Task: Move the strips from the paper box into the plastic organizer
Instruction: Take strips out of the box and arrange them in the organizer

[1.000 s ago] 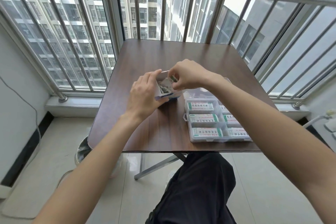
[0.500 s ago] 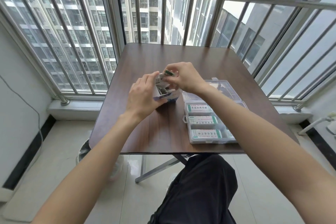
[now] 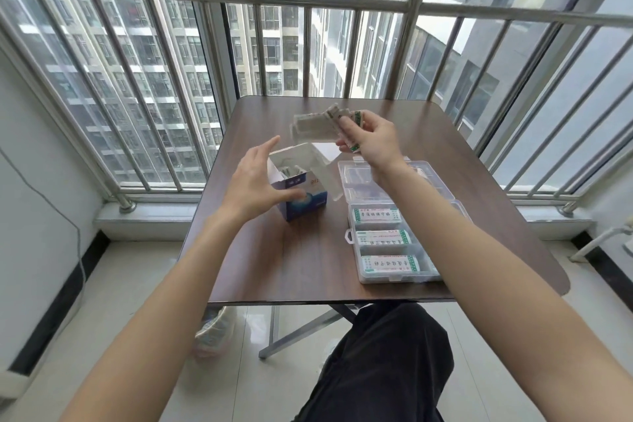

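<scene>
A blue and white paper box (image 3: 301, 195) stands open on the brown table (image 3: 294, 260), with a few strips still visible inside. My right hand (image 3: 371, 140) is raised above and behind the box and grips a bundle of white strips with green ends (image 3: 320, 127). My left hand (image 3: 255, 183) hovers by the box's left side with fingers spread, thumb near its front. The clear plastic organizer (image 3: 387, 243) lies to the right, lid open, with three strip stacks in its near compartments.
A metal railing (image 3: 308, 0) and window run behind the table. The table's front edge is near my dark-trousered knee (image 3: 383, 363). A cable hangs down the left wall (image 3: 51, 209). White pipes (image 3: 603, 243) sit at the right.
My right hand has pulled a bundle of strips up out of the box and lifted it. My left hand has let go of the box and opened.
</scene>
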Available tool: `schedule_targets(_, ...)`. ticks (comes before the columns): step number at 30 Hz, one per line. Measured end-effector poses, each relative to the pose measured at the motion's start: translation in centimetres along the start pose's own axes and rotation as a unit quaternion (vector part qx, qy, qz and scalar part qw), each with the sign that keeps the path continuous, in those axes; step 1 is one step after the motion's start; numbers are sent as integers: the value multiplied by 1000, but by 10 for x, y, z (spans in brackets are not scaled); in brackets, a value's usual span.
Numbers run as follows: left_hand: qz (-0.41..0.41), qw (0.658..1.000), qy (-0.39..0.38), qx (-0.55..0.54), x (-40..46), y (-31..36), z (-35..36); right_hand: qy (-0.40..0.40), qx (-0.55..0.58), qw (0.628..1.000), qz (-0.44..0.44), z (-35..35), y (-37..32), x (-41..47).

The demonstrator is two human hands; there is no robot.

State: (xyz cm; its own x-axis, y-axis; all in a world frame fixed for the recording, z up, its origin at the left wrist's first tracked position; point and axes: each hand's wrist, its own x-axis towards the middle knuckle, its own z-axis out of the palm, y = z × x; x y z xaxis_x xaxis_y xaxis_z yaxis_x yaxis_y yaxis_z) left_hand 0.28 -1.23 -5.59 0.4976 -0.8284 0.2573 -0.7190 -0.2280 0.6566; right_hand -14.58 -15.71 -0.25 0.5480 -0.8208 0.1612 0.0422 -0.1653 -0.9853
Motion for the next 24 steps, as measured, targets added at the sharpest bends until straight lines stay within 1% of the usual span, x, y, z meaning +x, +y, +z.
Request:
schedule_targets(5,41,997,59,15,2,11,-3,-17,14,1000,20,3,2,0)
schedule_targets(9,63,992,109,-20,3,24,-6,-36,9,999,16,2,2,-6)
schedule_targets(12,124,986,112,-26,2,46,-14,-82,-11,997,-13,-9,-9,-17)
schedule_targets(14,149,986,73,-20,-2,66,-19,-125,-22,991,-34,-18,-16,-27)
schedule_targets(16,147,988,-2,-38,-5,80,-14,-138,-42,988,-48,-31,-18,-41)
schedule_targets(18,121,986,-91,-69,-9,89,-4,-126,-62,989,-54,-43,-15,-54)
schedule_targets(19,104,979,-137,-109,-14,94,2,-117,-69,989,-55,-49,-12,-61)
schedule_targets(21,68,954,-210,-204,-24,100,17,-98,-87,990,-50,-61,-5,-74)
schedule_targets(24,30,937,-238,-255,-36,105,42,-53,-106,993,-20,-78,8,-91)
